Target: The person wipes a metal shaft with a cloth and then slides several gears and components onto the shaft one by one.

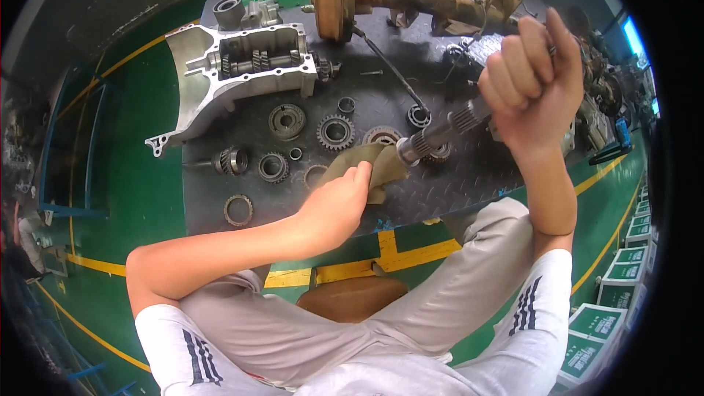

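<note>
A splined steel gear shaft (436, 138) slants across the space above the bench's near right part. My left hand (339, 204) is closed on an olive cloth (385, 165), which is bunched around the shaft's lower left end. At the other end, my right hand (534, 77) is curled around the shaft, one finger pointing up; its grip hides that tip. Below and left of the shaft lie several loose gears, among them a toothed gear (335, 132), a larger ring-shaped hub (287, 122) and a smaller gear (273, 167). A thin toothed ring (238, 210) rests by the near edge.
An aluminium gearbox housing (246, 66) with gears inside stands at the bench's left. Along the back lies a rusty axle with a drum (334, 0). A thin rod (389, 66) leans toward a bearing (419, 116). Green-and-white boxes (594, 323) line the floor at right.
</note>
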`<state>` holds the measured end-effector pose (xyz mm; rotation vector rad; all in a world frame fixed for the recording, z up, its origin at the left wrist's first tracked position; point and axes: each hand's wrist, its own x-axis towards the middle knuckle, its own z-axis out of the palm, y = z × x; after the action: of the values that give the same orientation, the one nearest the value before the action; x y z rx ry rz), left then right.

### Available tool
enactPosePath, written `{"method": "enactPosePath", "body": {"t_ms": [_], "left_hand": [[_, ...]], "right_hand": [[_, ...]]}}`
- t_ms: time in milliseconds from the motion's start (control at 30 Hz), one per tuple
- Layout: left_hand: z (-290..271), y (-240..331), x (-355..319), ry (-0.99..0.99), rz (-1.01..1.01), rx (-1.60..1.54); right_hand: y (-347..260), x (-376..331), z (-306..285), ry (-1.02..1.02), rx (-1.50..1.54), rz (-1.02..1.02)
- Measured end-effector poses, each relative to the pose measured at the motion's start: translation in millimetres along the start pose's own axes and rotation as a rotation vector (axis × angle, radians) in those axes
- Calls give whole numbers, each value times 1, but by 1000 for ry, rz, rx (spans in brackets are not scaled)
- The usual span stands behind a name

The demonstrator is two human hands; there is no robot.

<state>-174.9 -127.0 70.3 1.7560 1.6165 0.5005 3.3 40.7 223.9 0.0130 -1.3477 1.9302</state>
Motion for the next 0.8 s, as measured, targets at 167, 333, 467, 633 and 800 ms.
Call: {"method": "enactPosePath", "body": {"t_ms": [167, 333, 467, 633, 800], "left_hand": [[-9, 6, -11, -19, -51, 299], [21, 1, -11, 195, 354, 562], [17, 7, -7, 160, 312, 589], [23, 5, -8, 121, 334, 629], [29, 8, -10, 97, 354, 572]], "right_hand": [[-12, 3, -16, -81, -82, -29], [2, 6, -26, -145, -176, -67], [25, 16, -22, 106, -128, -56], [43, 21, -19, 105, -128, 27], [41, 19, 7, 147, -169, 80]]}}
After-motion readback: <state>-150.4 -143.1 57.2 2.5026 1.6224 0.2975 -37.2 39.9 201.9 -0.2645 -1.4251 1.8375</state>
